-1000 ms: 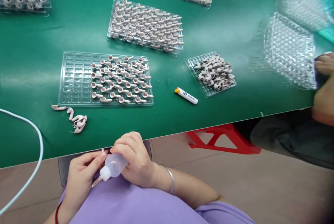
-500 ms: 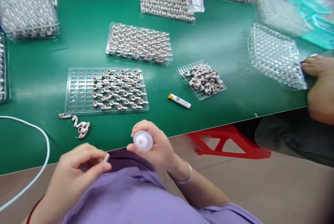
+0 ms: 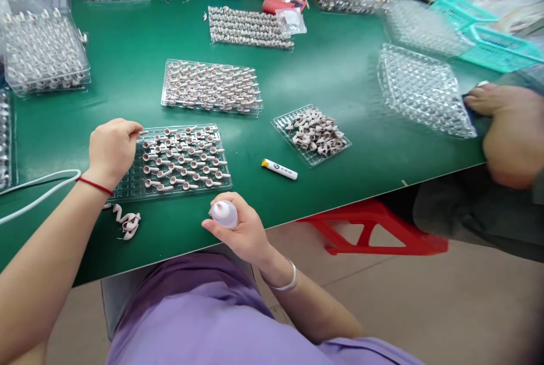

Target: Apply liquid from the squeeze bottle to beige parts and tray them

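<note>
Clear plastic, the tray (image 3: 130, 188) lies left of centre on the green counter (image 3: 348, 70); the left hand (image 3: 111, 148) is nearer its bare side, fingers pinched narrow on what looks like a small pale piece (image 3: 143, 133) at the tray's upper left; that piece points rightward, roughly along the seated pieces' stems; the right hand (image 3: 245, 230), below the tray's lower right corner, has its fingers curled around a bottle (image 3: 225, 215), nozzle upward.

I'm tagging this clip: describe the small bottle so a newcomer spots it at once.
Find the near edge of the green table. There the right hand, a silver bangle at its wrist, holds the bottle. Unlike the small pale parts in the tray beyond, it is cloudy and nozzle-tipped.
</note>
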The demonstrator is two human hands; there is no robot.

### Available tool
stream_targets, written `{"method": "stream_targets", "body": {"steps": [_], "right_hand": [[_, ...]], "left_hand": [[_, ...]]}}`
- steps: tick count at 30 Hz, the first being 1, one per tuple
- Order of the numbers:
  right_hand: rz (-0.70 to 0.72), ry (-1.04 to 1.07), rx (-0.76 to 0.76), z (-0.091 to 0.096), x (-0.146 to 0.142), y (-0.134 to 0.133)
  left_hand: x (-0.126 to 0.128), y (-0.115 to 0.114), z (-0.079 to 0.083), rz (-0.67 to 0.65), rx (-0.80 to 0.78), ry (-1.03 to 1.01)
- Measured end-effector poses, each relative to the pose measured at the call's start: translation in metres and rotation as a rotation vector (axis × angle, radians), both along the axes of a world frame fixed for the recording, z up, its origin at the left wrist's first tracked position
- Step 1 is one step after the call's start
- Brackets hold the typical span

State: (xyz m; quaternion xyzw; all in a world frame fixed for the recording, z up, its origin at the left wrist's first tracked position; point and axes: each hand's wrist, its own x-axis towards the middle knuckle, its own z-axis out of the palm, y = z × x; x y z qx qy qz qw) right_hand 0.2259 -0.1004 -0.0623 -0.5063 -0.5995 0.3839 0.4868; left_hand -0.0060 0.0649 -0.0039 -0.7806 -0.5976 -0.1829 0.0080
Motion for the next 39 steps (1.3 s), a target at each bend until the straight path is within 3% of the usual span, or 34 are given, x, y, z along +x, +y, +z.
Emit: {"method": "stream_targets", "body": {"steps": [4, 8, 11, 15, 18, 21, 25, 29, 32, 35, 37, 39], "right_hand": [[0.014, -0.004, 0.018, 0.002, 0.000, 0.001], [0.022, -0.018, 0.020, 0.004, 0.000, 0.002], [0.018, -0.019, 0.020, 0.003, 0.001, 0.001], [0.011, -0.009, 0.006, 0.002, 0.002, -0.001], [0.016, -0.011, 0.000, 0.001, 0.003, -0.002], [0.020, -0.021, -0.001, 0.002, 0.002, -0.003], [0.016, -0.023, -0.006, 0.002, 0.001, -0.003], [0.014, -0.010, -0.028, 0.001, 0.003, -0.003], [0.015, 0.002, -0.039, 0.004, 0.000, -0.003], [0.048, 0.038, -0.018, 0.014, -0.011, -0.004], [0.137, 0.093, 0.033, 0.022, -0.021, -0.007], [0.242, 0.169, 0.093, 0.027, -0.032, -0.009]], "left_hand": [[0.009, 0.010, -0.004, -0.026, -0.060, 0.028], [0.015, 0.014, -0.006, 0.032, -0.063, 0.037], [0.012, 0.008, 0.000, 0.049, -0.061, 0.031], [-0.012, -0.027, 0.027, 0.054, -0.069, -0.027], [-0.040, -0.063, 0.042, 0.039, -0.239, -0.033], [-0.065, -0.092, 0.040, -0.011, -0.376, -0.028], [-0.081, -0.109, 0.021, 0.038, -0.387, -0.028], [-0.084, -0.117, 0.010, 0.067, -0.356, -0.062], [-0.082, -0.130, 0.011, 0.075, -0.215, -0.053], [-0.068, -0.149, 0.015, 0.024, -0.119, -0.177], [-0.052, -0.162, 0.018, -0.065, -0.197, -0.341], [-0.032, -0.172, 0.018, -0.157, -0.384, -0.509]]}}
